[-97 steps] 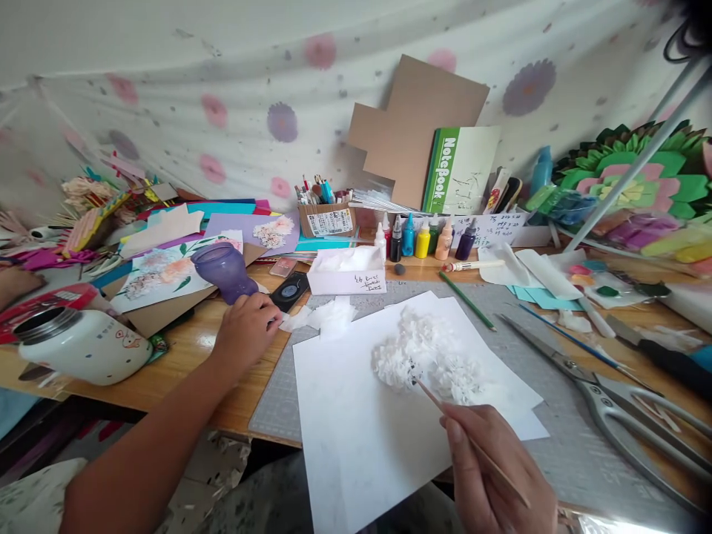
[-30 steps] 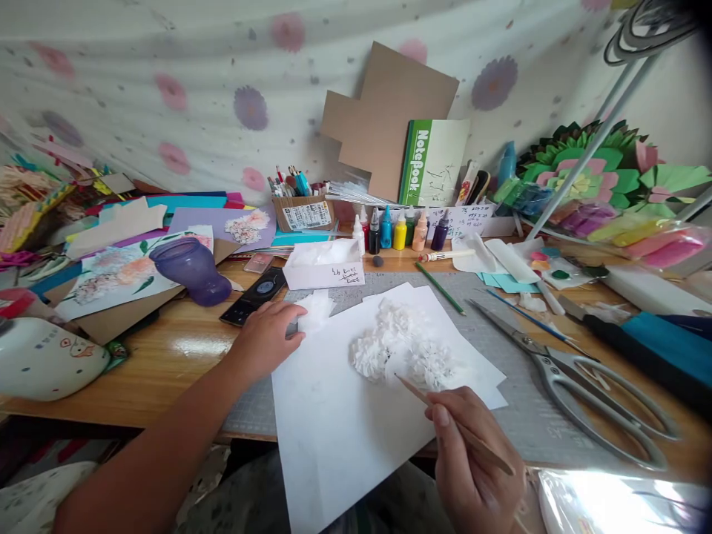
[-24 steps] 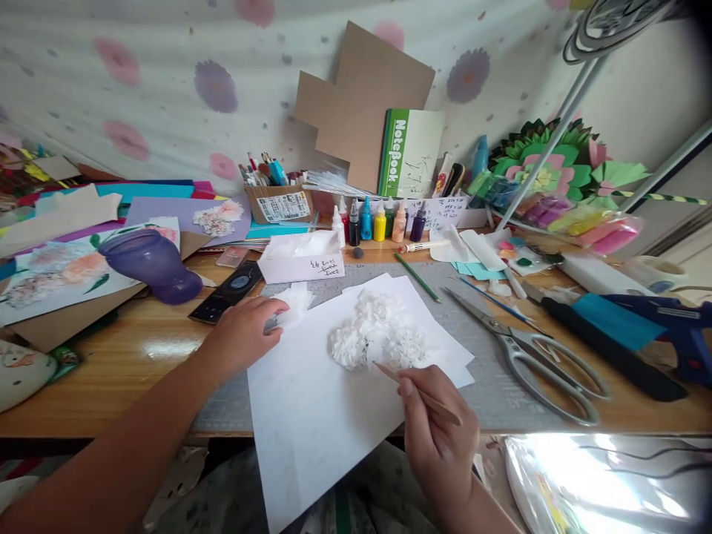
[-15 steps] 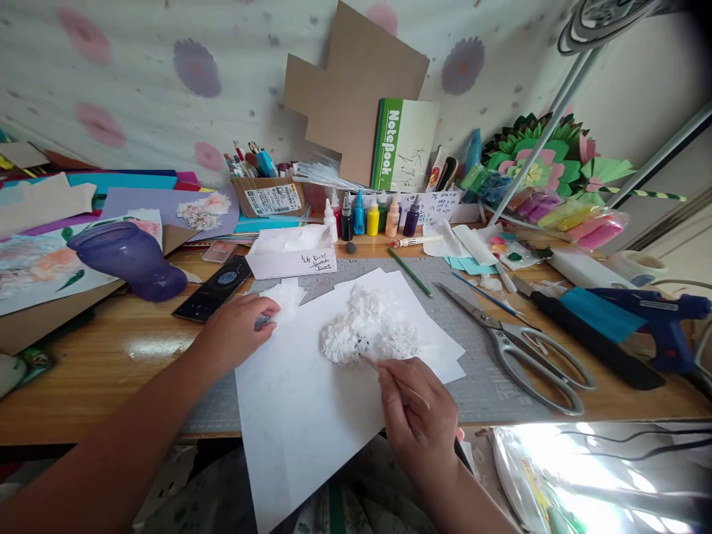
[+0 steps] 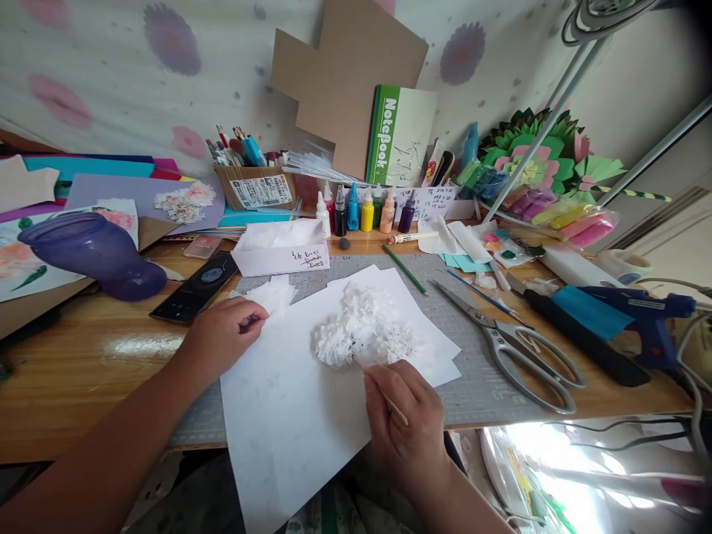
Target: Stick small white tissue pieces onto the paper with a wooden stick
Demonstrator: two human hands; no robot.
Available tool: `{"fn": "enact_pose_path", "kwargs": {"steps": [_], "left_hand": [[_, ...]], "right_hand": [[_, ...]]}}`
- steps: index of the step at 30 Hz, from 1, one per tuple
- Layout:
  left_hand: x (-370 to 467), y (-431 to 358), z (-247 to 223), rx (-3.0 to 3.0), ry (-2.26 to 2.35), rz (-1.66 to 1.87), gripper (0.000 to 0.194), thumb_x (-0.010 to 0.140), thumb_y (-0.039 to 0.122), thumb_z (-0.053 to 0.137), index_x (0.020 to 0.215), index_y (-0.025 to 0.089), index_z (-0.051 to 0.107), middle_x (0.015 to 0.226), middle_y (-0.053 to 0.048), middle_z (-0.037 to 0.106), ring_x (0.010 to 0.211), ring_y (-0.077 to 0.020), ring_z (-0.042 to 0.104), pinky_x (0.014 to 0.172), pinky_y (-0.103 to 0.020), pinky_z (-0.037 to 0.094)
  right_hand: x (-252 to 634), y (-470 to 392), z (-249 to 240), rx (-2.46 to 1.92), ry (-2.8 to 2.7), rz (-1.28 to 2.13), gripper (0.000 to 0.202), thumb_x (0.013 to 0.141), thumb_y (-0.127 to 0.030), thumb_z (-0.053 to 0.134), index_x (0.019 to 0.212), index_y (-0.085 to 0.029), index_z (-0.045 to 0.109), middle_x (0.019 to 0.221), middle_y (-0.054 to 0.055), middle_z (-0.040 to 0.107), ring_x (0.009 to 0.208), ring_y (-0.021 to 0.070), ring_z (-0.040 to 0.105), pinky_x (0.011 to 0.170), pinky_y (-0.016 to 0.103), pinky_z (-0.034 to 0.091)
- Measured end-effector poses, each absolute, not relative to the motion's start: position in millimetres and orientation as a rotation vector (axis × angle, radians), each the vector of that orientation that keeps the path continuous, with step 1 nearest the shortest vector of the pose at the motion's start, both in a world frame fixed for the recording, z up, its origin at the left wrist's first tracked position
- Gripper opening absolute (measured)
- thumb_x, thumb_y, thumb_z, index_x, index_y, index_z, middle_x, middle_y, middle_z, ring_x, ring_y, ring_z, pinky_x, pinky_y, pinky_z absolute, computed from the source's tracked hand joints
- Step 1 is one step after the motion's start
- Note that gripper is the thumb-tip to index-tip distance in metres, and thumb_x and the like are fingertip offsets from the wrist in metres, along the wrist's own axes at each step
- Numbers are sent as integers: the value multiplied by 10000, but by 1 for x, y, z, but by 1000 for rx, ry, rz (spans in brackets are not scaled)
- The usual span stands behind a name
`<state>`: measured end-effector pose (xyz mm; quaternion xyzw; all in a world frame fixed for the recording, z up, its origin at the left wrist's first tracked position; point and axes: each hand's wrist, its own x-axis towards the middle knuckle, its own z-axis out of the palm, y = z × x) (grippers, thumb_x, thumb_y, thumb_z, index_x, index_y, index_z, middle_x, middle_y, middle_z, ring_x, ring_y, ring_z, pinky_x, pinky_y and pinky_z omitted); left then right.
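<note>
My right hand (image 5: 409, 415) is closed around a thin wooden stick (image 5: 396, 406). The stick's tip meets the lower edge of a cluster of ruffled white paper flowers (image 5: 364, 319), which has small dark specks in the middle. Under the cluster lie white paper sheets (image 5: 289, 415), on a grey cutting mat (image 5: 472, 386). My left hand (image 5: 222, 334) has its fingers curled and thumb and fingertips together at the edge of a small pile of thin white paper pieces (image 5: 275, 297). Whatever those fingertips pinch is too small to make out.
Large scissors (image 5: 512, 341), a green pencil (image 5: 406, 268) and a thin brush (image 5: 489, 297) lie right of the paper. Behind stand a white box (image 5: 281, 256) and several paint bottles (image 5: 367, 211). A phone (image 5: 194, 285) and purple jar (image 5: 94, 252) lie left; a glue gun (image 5: 656, 319) lies far right.
The view has shifted, so most things sit further left in the picture. The stick's tip stays at the flowers' lower edge. My left hand remains beside the white paper pieces, fingers still curled.
</note>
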<state>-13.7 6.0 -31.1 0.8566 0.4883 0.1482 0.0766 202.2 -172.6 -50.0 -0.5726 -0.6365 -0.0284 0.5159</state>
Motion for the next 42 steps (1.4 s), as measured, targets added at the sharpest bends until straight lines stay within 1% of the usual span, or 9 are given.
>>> {"fn": "enact_pose_path", "kwargs": {"steps": [10,13,17,22,26,30,33,37,42], "left_hand": [[-13,-11,-16,2271,1534,629,119,754,287,540,782,205,622,772,18,618,700,-151,534,674,-249,399],[-7,-28,-7,2097,1393,639,142,761,333,568,781,200,614,758,22,611,694,-146,529,642,-242,393],[4,-46,-3,1942,1173,517,178,754,363,576,751,188,602,713,6,586,663,-144,519,581,-233,397],[8,-57,-14,1988,1063,369,107,671,260,581,757,197,590,767,-6,587,724,-153,548,667,-252,468],[4,-55,-21,2158,1183,443,131,691,262,556,811,209,560,774,-2,564,731,-162,549,684,-276,474],[1,-41,-23,2427,1447,546,280,721,346,571,963,206,575,933,-35,591,812,-201,573,742,-330,474],[2,-33,-24,2615,1445,421,338,738,337,564,1048,202,587,1070,-56,601,935,-234,580,816,-356,462],[7,-29,-29,2789,1366,309,188,803,250,461,870,191,626,937,-46,639,895,-221,583,791,-340,448],[10,-26,-32,2860,1339,403,211,824,203,392,736,187,583,814,-38,618,802,-200,571,705,-314,420]], "right_hand": [[205,-182,-56,-1302,-1226,47,185,871,-71,484,929,-175,626,723,15,570,649,151,549,570,277,418],[205,-180,-56,-1294,-1283,34,190,874,-66,487,946,-169,630,718,19,571,651,153,544,575,279,418],[206,-180,-55,-1292,-1339,33,166,877,-79,478,866,-153,626,662,15,541,608,144,506,558,276,397],[207,-180,-57,-1266,-1337,53,156,862,-75,478,834,-149,612,642,14,529,595,146,490,545,275,374],[206,-178,-57,-1245,-1359,55,154,861,-70,479,830,-161,599,638,10,519,601,151,485,547,279,363],[207,-176,-57,-1232,-1383,45,147,861,-64,483,836,-163,589,643,11,511,594,150,478,538,281,355],[207,-177,-57,-1221,-1394,36,149,860,-53,486,852,-162,587,644,11,503,597,149,472,536,281,354],[210,-183,-58,-1175,-1424,19,183,846,-19,493,920,-155,589,686,26,530,623,154,483,545,284,376],[212,-189,-59,-1215,-1456,-25,243,842,-2,503,1009,-151,597,779,70,602,682,180,527,581,308,434]]}}
